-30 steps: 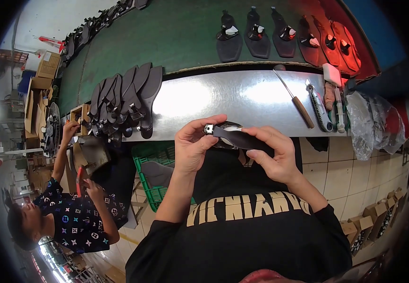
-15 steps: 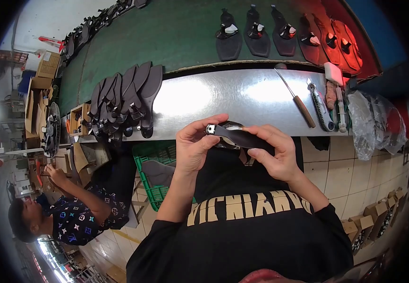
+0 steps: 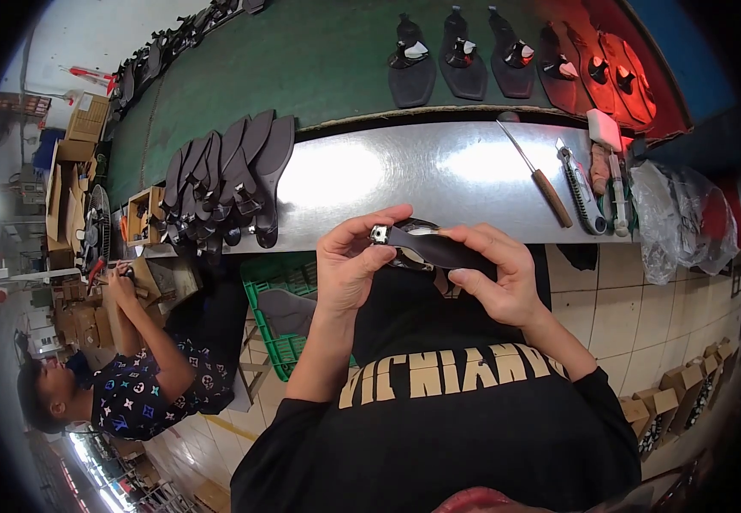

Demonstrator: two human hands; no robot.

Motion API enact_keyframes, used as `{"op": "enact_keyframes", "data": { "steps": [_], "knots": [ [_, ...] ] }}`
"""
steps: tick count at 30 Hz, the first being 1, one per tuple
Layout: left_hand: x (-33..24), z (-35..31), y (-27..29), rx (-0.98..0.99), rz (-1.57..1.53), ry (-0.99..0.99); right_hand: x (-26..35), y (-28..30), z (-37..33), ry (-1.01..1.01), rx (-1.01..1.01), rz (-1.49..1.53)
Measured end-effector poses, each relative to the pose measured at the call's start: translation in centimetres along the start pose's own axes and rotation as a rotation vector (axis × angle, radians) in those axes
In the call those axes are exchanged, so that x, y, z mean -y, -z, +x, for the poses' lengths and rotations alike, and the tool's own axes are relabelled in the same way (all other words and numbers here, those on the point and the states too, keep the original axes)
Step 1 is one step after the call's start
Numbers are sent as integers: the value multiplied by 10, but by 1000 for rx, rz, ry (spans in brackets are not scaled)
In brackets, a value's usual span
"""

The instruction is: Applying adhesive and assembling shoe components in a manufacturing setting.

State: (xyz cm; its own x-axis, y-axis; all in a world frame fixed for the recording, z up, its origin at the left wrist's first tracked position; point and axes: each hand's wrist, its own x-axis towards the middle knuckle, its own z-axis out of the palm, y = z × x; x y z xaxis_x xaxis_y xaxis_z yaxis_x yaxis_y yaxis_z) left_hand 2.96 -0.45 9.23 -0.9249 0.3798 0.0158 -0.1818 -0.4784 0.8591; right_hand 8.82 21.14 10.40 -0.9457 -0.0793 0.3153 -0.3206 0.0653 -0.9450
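A black sandal [image 3: 443, 249] is held between my two hands, just off the near edge of the metal bench. At its heel end, beside a shiny metal-coloured piece, the fingers and thumb of my left hand [image 3: 349, 261] are closed. My right hand [image 3: 498, 272] grips the other end of the sole, thumb underneath and fingers on top. A glossy strap with something pale inside it shows behind the sole; its details are partly hidden by the sole and fingers.
Stacked dark soles [image 3: 225, 179] lie on the left of the metal bench [image 3: 404, 175]. An awl [image 3: 546, 188] and a utility knife [image 3: 582, 192] rest at right. Several sandals [image 3: 410, 73] line the green conveyor belt [image 3: 327, 60]. A green basket [image 3: 280, 342] stands below. A co-worker [image 3: 148, 376] sits at left.
My hands and the sandal stay almost still. The co-worker at left has raised their hands, which now hold a small dark item.
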Motion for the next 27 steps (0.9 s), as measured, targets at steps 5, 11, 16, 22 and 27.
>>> {"op": "enact_keyframes", "data": {
  "steps": [5, 11, 16, 22, 27],
  "knots": [
    [1, 0, 1, 13, -18, 19, 1, 1, 0, -9, 10, -11],
    [2, -2, 1, 10, 8, 3, -2, -1, -3, -2, 5, 0],
    [2, -3, 3, 11, 20, 4, 2, -1, -3, -50, 28, 10],
    [2, -2, 6, 41, 106, -15, 5, 1, 0, 22, 37, -118],
    [1, -4, 7, 24, 189, 19, 7, 2, 3, 52, 36, -200]
  ]
}}
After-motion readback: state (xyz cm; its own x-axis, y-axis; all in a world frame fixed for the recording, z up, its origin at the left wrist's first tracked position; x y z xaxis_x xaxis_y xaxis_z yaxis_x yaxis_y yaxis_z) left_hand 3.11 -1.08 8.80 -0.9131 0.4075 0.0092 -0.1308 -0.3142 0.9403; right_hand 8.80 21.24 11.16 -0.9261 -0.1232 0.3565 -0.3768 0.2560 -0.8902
